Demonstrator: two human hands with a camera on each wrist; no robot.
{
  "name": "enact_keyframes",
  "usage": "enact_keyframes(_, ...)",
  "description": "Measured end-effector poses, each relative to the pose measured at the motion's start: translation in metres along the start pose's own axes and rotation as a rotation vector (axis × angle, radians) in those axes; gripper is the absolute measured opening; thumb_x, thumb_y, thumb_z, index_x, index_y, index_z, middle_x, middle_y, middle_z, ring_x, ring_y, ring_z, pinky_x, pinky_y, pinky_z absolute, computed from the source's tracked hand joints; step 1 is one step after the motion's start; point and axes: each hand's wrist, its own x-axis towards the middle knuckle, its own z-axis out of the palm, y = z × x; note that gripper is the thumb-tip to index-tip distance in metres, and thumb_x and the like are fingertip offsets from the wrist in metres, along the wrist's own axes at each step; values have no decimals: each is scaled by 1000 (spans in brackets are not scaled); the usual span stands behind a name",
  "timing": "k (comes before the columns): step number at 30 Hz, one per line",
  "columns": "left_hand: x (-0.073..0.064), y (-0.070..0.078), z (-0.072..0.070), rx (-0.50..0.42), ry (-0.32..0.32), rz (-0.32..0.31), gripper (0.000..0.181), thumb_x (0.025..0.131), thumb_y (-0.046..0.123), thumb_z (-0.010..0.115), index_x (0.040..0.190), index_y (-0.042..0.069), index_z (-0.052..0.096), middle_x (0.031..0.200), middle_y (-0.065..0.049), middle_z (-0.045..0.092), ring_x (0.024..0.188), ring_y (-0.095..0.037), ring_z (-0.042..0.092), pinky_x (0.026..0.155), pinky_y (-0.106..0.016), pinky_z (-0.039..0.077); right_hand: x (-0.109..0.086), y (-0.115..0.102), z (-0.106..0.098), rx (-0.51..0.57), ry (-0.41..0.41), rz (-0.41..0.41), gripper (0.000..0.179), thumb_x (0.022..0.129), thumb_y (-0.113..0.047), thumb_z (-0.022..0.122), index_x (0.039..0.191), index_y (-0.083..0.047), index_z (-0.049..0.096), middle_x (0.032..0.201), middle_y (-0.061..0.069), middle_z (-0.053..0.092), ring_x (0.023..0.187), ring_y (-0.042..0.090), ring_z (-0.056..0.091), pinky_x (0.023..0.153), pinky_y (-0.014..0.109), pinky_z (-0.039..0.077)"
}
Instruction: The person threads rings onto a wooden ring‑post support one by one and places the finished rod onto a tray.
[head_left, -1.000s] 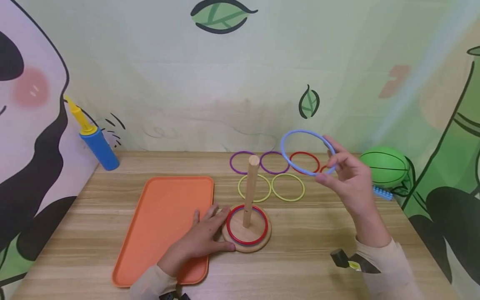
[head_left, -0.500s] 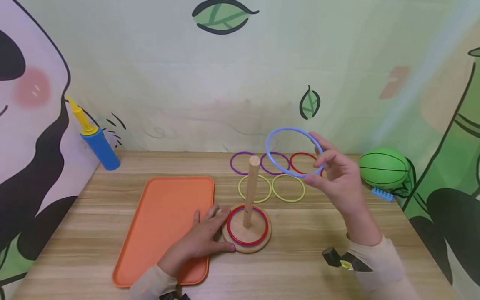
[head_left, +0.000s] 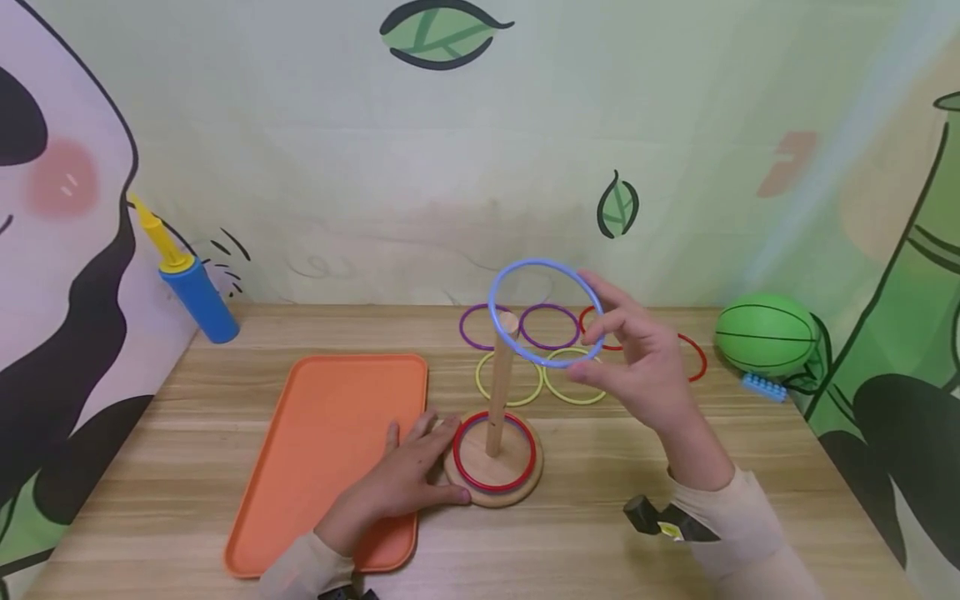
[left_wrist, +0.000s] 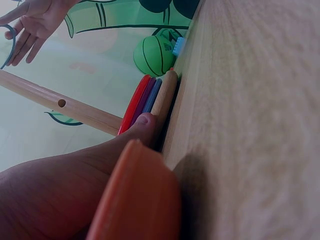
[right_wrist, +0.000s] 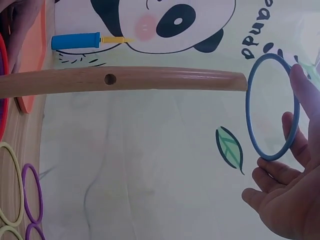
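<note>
My right hand point(head_left: 641, 367) pinches a light blue ring point(head_left: 537, 262) between thumb and fingers. Tilted, the ring hangs around the top of the wooden peg point(head_left: 497, 400) as seen from the head, while the right wrist view puts it just beyond the peg's tip point(right_wrist: 242, 81). My left hand point(head_left: 397, 479) rests against the round wooden base point(head_left: 517, 458), its fingers spread and its thumb at the rim. Stacked on the base are a red ring point(left_wrist: 134, 102), a purple ring point(left_wrist: 143, 101) and a blue ring point(left_wrist: 152, 96).
Behind the peg lie purple rings point(head_left: 461, 327), yellow rings point(head_left: 576, 403) and red rings point(head_left: 705, 362). An orange tray point(head_left: 337, 417) sits under the left forearm. Farther off are a blue and yellow pump point(head_left: 198, 296), a green ball point(head_left: 767, 333) and a light blue toy brick point(head_left: 764, 387).
The right hand has carried the light blue ring leftward, from the right of the peg to its top. A red ring at the right has come into sight. My left hand stays put.
</note>
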Motion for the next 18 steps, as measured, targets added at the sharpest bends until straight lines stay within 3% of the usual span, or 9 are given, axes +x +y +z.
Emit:
enact_keyframes(4,0,0,0,6,0,-6,108,85,62,81,166,9,33,169,-7,37,162,-37,8,120,-71,-15,-2,1,4,-48,-14,4,40,79,-35,94,89,-3,73,153,19,56,149,35,44,118,34,41)
enact_keyframes(10,0,0,0,-6,2,-3,108,85,61,82,166,9,32,170,-6,35,162,-37,7,120,-71,-16,-7,0,8,-132,-45,8,34,76,-24,98,88,-4,72,154,21,55,147,32,48,117,32,43)
enact_keyframes(16,0,0,0,-5,5,1,108,86,61,81,166,9,33,169,-7,36,162,-38,8,120,-71,-15,-10,2,10,-228,-78,-40,44,78,-44,94,86,-7,72,152,21,57,145,31,50,117,33,42)
enact_keyframes(18,0,-1,1,-6,2,1,108,86,61,81,166,9,33,170,-7,36,162,-37,8,120,-71,-16,-12,3,10,-251,-84,-42,42,78,-44,94,86,-8,73,152,20,57,144,31,51,117,33,41)
